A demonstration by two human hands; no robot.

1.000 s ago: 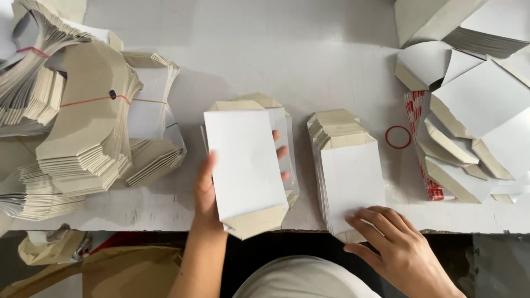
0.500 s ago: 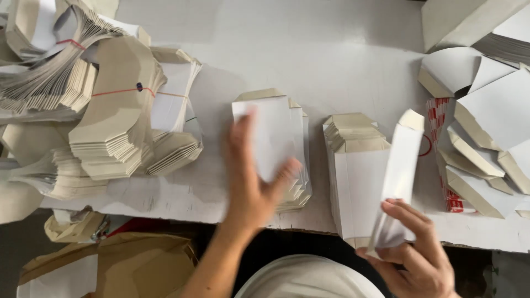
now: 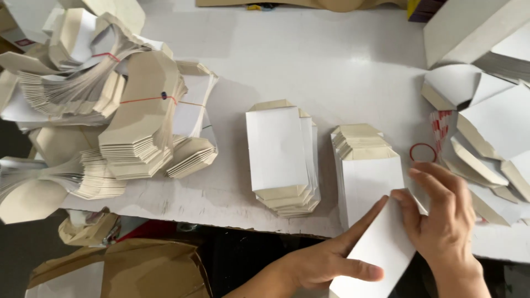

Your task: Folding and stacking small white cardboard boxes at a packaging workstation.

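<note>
A flat white carton blank (image 3: 381,248) sits between both hands at the near edge of the table, tilted, its lower end hanging out past the table's lip over the dark gap below. The left hand (image 3: 326,265) closes on it from underneath, thumb lying along the bottom edge and forefinger stretched up the blank's left side. The right hand (image 3: 441,221) curls over the upper right corner, fingers bent and pressing on the card.

Just behind the blank, touching or nearly so, lies the right stack of white blanks (image 3: 367,165) with their tan flaps fanned at the far end. To its left, a little apart, is a second stack (image 3: 281,154), stepped and leaning toward the table's front edge.

The likeliest trouble is a slip: the blank is thin and smooth, held mostly by fingertips, and much of it overhangs the edge, so a loosened pinch could drop it to the floor. A right wrist swung left could nudge the fanned stack and skew it. The red rubber band (image 3: 424,152) lies loose just beyond the right fingers and could be flicked away. Far left, the rubber-banded bundles (image 3: 138,127) lie well clear, though some overhang the table edge (image 3: 221,218).
</note>
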